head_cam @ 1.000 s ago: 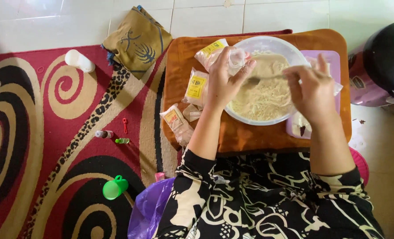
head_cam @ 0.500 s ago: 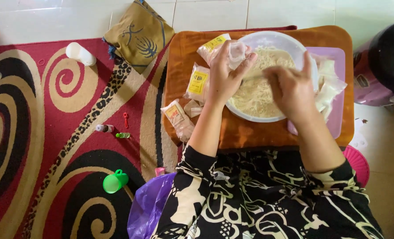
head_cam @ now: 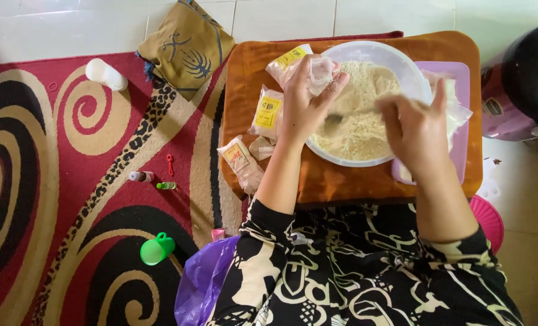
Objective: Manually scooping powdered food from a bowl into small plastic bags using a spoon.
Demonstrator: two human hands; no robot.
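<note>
One red swirl-patterned rug covers the floor; on it, a brown low table. White bowl of pale, crumbly powder sits at table centre, partly over a purple tray. Left hand pinches a small clear plastic bag above the bowl's rim. Right hand curled over the powder, gripping a spoon. Filled yellow-labelled packets lie just left of bowl. Green cup well apart on rug.

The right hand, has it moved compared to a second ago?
Yes. The right hand has shifted leftward, from the bowl's right rim by the purple tray to over the powder in the white bowl.
</note>
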